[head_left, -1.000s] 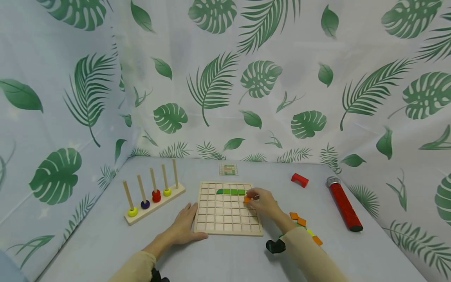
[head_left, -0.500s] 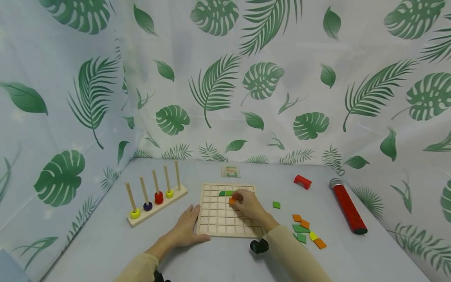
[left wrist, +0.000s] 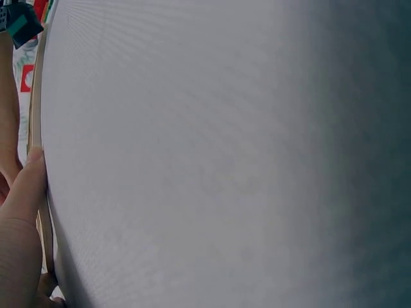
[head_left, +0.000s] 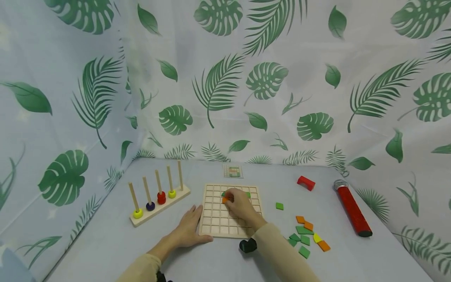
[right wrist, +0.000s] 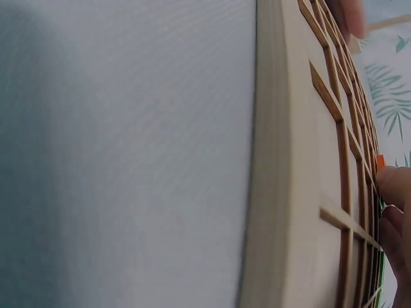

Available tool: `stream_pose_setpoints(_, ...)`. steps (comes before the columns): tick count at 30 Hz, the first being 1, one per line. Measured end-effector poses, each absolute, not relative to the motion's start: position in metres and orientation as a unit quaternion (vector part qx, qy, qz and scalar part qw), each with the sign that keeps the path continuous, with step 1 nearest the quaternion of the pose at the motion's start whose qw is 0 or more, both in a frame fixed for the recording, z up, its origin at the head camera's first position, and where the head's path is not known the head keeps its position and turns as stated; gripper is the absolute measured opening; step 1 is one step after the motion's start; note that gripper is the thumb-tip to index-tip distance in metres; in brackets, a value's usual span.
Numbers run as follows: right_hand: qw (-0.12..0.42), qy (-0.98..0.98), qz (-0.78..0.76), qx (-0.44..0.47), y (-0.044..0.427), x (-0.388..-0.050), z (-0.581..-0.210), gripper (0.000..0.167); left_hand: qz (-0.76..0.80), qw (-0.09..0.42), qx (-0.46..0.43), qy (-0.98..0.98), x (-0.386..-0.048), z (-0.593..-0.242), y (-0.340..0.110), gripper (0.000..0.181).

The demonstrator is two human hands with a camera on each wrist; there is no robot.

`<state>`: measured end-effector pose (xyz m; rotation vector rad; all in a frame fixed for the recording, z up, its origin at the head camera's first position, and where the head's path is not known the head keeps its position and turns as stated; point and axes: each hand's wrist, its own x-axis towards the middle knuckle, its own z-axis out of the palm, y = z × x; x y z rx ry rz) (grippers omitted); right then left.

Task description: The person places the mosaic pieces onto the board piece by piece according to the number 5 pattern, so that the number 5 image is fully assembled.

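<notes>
A wooden grid board (head_left: 213, 220) lies flat in the middle of the table. My left hand (head_left: 188, 230) rests against its left edge, and in the left wrist view the thumb (left wrist: 29, 186) touches the board's side. Over the upper part of the grid, my right hand (head_left: 243, 206) pinches a small orange tile (head_left: 224, 200), also visible in the right wrist view between thumb and fingers. In the upper rows a green tile (head_left: 248, 194) shows to the right of the right hand and a bit of another green tile (head_left: 223, 194) to its left; the hand covers what lies between.
Several loose orange, green and yellow tiles (head_left: 305, 230) lie right of the board, with a lone green tile (head_left: 279, 206) nearer it. Beyond stand a red arch block (head_left: 306, 183) and a red tube (head_left: 353, 211). A peg stand (head_left: 160, 208) is at left, a pattern card (head_left: 233, 171) behind.
My right hand has moved left across the upper grid with the orange tile, uncovering loose tiles at right. The left hand has stayed at the board's edge.
</notes>
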<state>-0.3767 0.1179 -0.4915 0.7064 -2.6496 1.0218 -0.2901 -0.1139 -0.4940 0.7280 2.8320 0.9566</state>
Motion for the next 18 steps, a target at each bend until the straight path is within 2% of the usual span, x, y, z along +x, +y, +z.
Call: stream_pose_setpoints(18,0.126,-0.903,0.331,0.242,0.1109,-0.3783,-0.4930,0.023,0.309,0.035,0.229,0.922,-0.2919,-0.4965,-0.1140,0.111)
